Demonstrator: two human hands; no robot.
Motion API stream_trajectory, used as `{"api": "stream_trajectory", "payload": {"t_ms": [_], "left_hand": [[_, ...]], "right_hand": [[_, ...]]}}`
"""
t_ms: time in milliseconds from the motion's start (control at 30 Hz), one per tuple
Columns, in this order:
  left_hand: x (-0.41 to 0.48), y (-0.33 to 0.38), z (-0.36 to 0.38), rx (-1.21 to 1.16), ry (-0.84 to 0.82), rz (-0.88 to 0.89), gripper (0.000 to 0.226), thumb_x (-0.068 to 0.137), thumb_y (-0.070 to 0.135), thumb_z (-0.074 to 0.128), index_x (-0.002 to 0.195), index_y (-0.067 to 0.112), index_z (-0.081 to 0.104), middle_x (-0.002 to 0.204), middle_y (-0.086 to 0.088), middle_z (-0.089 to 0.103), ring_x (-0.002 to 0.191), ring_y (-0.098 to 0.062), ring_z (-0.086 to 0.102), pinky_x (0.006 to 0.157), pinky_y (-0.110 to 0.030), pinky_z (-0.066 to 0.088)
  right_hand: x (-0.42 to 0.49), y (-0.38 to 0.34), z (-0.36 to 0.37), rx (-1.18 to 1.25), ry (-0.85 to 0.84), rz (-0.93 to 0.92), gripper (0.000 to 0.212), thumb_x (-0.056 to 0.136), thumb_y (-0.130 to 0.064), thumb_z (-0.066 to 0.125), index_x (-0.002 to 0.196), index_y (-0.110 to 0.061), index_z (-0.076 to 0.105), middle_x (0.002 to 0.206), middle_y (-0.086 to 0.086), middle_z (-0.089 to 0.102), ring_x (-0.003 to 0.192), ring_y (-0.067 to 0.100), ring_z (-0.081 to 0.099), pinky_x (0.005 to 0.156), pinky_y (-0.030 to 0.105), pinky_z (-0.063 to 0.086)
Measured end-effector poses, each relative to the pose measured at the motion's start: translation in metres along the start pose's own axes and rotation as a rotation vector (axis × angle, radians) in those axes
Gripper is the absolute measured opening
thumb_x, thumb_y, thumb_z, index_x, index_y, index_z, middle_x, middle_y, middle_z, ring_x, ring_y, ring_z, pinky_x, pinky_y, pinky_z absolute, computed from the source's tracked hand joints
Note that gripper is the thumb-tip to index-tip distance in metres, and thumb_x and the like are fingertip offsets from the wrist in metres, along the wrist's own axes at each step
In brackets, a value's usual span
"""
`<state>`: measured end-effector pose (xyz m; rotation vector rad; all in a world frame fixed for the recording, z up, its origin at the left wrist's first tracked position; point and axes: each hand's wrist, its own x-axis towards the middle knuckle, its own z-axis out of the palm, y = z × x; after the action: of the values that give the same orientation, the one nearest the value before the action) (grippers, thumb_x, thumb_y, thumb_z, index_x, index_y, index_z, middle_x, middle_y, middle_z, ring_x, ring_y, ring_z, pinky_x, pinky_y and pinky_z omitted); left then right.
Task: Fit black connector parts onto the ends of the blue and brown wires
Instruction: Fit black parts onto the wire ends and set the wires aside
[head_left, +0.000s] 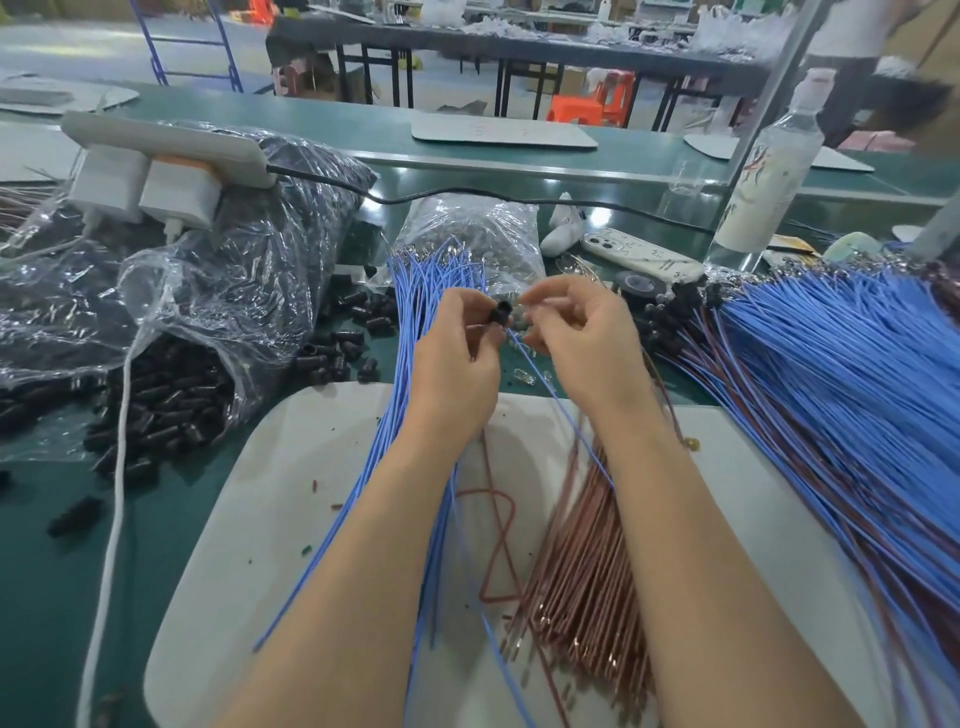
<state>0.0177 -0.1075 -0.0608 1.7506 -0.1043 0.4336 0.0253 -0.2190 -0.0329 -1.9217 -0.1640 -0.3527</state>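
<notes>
Black connector part (503, 313) pinched, left hand (457, 358); blue wire (540, 378) tip hidden.

Bare hands and arms
The left hand (457, 364) and right hand (584, 338) are ungloved — forearms (363, 545) uncovered down to the lower edge.

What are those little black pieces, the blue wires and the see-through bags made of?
Loose black parts: probably moulded plastic, semi-gloss, with small highlights on their rounded tubes. The left hand holds one such black connector.
Blue wires: matte, flexible coating, likely plastic or rubber, with glinting metal tips. The right hand seems to pinch one blue wire.
Bags: thin clear plastic film, crinkled and shiny.
</notes>
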Motion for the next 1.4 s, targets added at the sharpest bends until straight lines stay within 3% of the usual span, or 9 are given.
{"api": "stream_trajectory", "payload": {"t_ms": [100,233,333,433,567,800,967,1167,1400], "left_hand": [[0.0,-0.002,0.0,0.069,-0.008,0.046,0.021,0.092,-0.001,0.05,0.098,0.019,0.048,0.087,0.015,0.058,0.084,-0.003,0.061,0.074,-0.011,0.047],[-0.003,-0.004,0.001,0.153,-0.054,0.092,0.022,0.088,0.001,0.053,0.1,0.019,0.048,0.085,0.014,0.059,0.075,0.005,0.059,0.067,-0.006,0.043],[-0.003,-0.005,0.002,0.24,-0.04,0.047,0.021,0.087,0.009,0.058,0.107,0.015,0.055,0.087,0.007,0.063,0.072,-0.003,0.06,0.063,-0.008,0.043],[-0.002,-0.006,0.0,0.417,-0.015,0.003,0.007,0.085,0.012,0.057,0.079,0.014,0.061,0.068,0.005,0.06,0.062,-0.011,0.057,0.054,-0.013,0.039],[-0.002,-0.004,-0.001,0.436,0.017,0.0,0.041,0.083,0.004,0.055,0.053,0.026,0.039,0.049,0.012,0.041,0.047,0.004,0.046,0.044,-0.011,0.033],[-0.003,-0.004,-0.001,0.295,-0.011,0.003,0.025,0.089,0.003,0.05,0.07,0.015,0.062,0.06,0.011,0.06,0.056,0.012,0.056,0.053,-0.005,0.037],[-0.003,-0.009,0.002,0.238,0.01,0.002,0.019,0.094,0.008,0.049,0.084,0.002,0.064,0.072,-0.003,0.068,0.068,-0.002,0.065,0.069,-0.035,0.056],[-0.003,-0.006,0.002,0.29,0.024,0.056,0.021,0.095,0.009,0.048,0.082,0.006,0.064,0.067,0.005,0.064,0.062,0.014,0.058,0.062,-0.018,0.049],[-0.004,-0.001,0.001,0.396,0.038,0.071,0.028,0.095,0.007,0.048,0.068,0.018,0.05,0.068,0.0,0.064,0.074,-0.01,0.068,0.064,-0.032,0.052]], "right_hand": [[-0.005,0.005,0.004,-0.075,-0.065,-0.005,0.005,0.085,-0.017,0.068,0.09,-0.018,0.069,0.082,0.001,0.07,0.076,0.015,0.066,0.078,0.032,0.054],[-0.005,0.007,0.006,-0.254,0.004,-0.098,0.014,0.083,-0.023,0.072,0.091,-0.012,0.071,0.082,0.001,0.067,0.071,0.009,0.058,0.066,0.007,0.038],[-0.008,0.005,0.008,-0.34,0.058,-0.179,0.016,0.082,-0.023,0.073,0.088,-0.009,0.07,0.084,0.004,0.063,0.076,0.017,0.057,0.072,0.02,0.042],[-0.01,0.002,0.011,-0.347,0.052,-0.23,0.015,0.082,-0.022,0.073,0.087,-0.009,0.069,0.083,0.002,0.06,0.076,0.019,0.057,0.075,0.027,0.045],[-0.012,-0.003,0.011,-0.34,-0.024,-0.23,0.013,0.08,-0.021,0.074,0.089,-0.011,0.07,0.085,0.004,0.063,0.075,0.017,0.058,0.075,0.025,0.045],[-0.011,-0.008,-0.005,-0.268,-0.138,-0.162,0.024,0.087,-0.008,0.058,0.103,-0.019,0.072,0.091,-0.001,0.07,0.081,0.009,0.064,0.078,0.013,0.047],[-0.009,-0.012,-0.018,-0.105,-0.087,-0.11,0.025,0.085,-0.005,0.062,0.105,-0.021,0.061,0.087,-0.006,0.068,0.08,0.007,0.066,0.082,0.022,0.052],[-0.011,-0.02,-0.025,-0.052,-0.15,-0.12,0.017,0.085,-0.01,0.067,0.089,-0.026,0.071,0.083,-0.011,0.072,0.079,0.0,0.068,0.081,0.019,0.054],[-0.013,-0.022,-0.021,-0.183,-0.137,-0.197,0.015,0.084,-0.008,0.067,0.087,-0.023,0.067,0.078,-0.013,0.068,0.074,-0.003,0.064,0.072,0.009,0.048]]}}
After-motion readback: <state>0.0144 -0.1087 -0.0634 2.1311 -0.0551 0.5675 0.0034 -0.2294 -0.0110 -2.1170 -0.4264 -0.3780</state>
